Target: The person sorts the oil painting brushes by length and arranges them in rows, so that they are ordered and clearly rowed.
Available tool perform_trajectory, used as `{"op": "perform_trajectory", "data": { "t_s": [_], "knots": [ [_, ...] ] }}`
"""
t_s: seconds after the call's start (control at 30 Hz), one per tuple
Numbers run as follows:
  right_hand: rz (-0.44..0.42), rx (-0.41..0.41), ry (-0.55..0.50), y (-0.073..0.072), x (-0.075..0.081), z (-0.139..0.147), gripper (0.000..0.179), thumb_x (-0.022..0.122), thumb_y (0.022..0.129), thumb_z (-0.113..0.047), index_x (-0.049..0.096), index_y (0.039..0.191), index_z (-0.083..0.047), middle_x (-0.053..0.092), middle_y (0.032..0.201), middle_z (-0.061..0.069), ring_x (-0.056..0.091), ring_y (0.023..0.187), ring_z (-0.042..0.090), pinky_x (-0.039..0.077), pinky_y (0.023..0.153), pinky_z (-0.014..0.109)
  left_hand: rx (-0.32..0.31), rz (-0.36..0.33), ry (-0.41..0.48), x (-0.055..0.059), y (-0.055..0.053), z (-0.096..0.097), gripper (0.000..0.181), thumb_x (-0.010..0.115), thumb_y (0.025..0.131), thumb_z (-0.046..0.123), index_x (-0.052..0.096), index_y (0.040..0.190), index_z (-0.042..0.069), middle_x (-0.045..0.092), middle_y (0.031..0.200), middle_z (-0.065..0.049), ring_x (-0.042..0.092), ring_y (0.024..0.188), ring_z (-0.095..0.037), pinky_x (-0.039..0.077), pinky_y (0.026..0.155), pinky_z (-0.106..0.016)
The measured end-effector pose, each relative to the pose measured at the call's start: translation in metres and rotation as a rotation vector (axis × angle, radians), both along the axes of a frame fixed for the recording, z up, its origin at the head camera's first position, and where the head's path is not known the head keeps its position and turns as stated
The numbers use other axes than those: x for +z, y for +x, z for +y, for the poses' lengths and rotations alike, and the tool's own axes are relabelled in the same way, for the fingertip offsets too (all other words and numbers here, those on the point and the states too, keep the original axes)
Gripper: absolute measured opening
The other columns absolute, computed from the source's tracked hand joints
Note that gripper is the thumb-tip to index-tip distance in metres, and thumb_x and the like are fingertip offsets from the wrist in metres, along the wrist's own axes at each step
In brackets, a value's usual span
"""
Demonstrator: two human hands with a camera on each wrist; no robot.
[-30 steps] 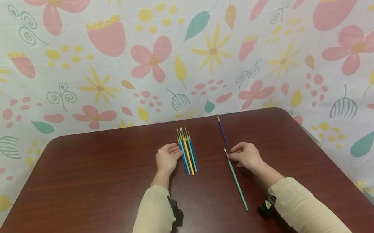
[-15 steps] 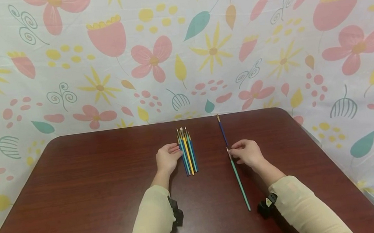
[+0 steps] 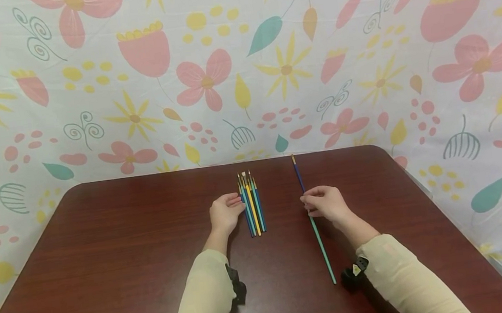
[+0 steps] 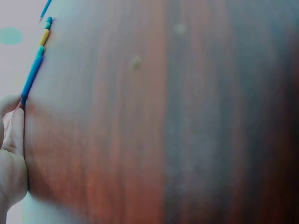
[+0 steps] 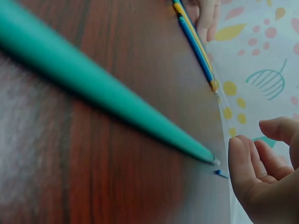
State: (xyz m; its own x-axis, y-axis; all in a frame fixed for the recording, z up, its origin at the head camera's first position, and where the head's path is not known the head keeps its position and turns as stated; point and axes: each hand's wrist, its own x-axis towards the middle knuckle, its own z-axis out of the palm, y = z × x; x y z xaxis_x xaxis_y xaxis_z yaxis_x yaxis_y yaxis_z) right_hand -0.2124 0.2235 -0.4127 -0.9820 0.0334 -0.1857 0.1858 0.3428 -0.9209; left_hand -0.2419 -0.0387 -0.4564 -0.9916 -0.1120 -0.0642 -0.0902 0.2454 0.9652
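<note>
A bundle of several paintbrushes (image 3: 253,210), with blue, teal and yellow handles, lies side by side on the table, bristles toward the far edge. My left hand (image 3: 227,213) rests at the bundle's left side with fingers extended, fingertips right at the outermost handle. To the right lies a green paintbrush (image 3: 322,251), its bristle end toward a dark blue paintbrush (image 3: 298,174) farther back, roughly in line. Over the spot where the two meet hovers my right hand (image 3: 328,203), hiding the green brush's tip. The right wrist view shows that hand's (image 5: 268,172) thumb and fingers apart, with nothing between them.
The dark reddish-brown wooden table (image 3: 127,253) has rounded far corners. Behind it hangs a white cloth (image 3: 241,75) printed with flowers and leaves. Each sleeve carries a black wrist device (image 3: 236,284) near the cuff.
The green paintbrush has shifted slightly right and now lines up with the blue one. My right hand moved with it, then a little left and forward over the junction. The left hand stayed still.
</note>
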Motion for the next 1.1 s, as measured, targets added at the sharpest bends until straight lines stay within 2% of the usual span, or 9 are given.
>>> {"op": "perform_trajectory", "data": {
  "t_s": [0.3, 0.43, 0.83, 1.1],
  "knots": [
    [-0.032, 0.024, -0.067, -0.004, 0.000, -0.008, 0.036, 0.054, 0.096, -0.021, 0.056, 0.121, 0.006, 0.059, 0.120, 0.029, 0.068, 0.093, 0.023, 0.059, 0.074, 0.031, -0.003, -0.025, 0.009, -0.002, -0.001, 0.000, 0.036, 0.071, 0.084, 0.014, 0.063, 0.118, 0.003, 0.069, 0.111, -0.012, 0.068, 0.103, -0.023, 0.054, 0.090, -0.036],
    [-0.041, 0.031, -0.102, -0.007, -0.001, -0.012, 0.038, 0.053, 0.096, -0.020, 0.054, 0.122, 0.008, 0.058, 0.120, 0.030, 0.068, 0.095, 0.024, 0.059, 0.075, 0.031, -0.005, -0.014, 0.015, 0.000, 0.000, 0.000, 0.036, 0.071, 0.085, 0.013, 0.063, 0.118, 0.002, 0.069, 0.111, -0.013, 0.068, 0.102, -0.024, 0.054, 0.089, -0.037],
    [-0.065, 0.043, -0.207, -0.014, 0.004, -0.029, 0.043, 0.053, 0.096, -0.018, 0.049, 0.127, 0.012, 0.058, 0.121, 0.030, 0.069, 0.090, 0.018, 0.059, 0.073, 0.028, 0.002, -0.025, 0.021, 0.000, 0.000, 0.000, 0.036, 0.071, 0.084, 0.013, 0.063, 0.117, 0.003, 0.070, 0.111, -0.012, 0.068, 0.102, -0.024, 0.054, 0.090, -0.037],
    [-0.077, 0.067, -0.216, -0.018, 0.005, -0.041, 0.045, 0.052, 0.097, -0.020, 0.048, 0.130, 0.009, 0.054, 0.127, 0.030, 0.062, 0.109, 0.035, 0.058, 0.077, 0.030, 0.000, -0.018, 0.017, -0.001, -0.001, -0.001, 0.036, 0.071, 0.084, 0.013, 0.063, 0.117, 0.002, 0.070, 0.111, -0.013, 0.068, 0.102, -0.024, 0.054, 0.089, -0.037]
  ]
}}
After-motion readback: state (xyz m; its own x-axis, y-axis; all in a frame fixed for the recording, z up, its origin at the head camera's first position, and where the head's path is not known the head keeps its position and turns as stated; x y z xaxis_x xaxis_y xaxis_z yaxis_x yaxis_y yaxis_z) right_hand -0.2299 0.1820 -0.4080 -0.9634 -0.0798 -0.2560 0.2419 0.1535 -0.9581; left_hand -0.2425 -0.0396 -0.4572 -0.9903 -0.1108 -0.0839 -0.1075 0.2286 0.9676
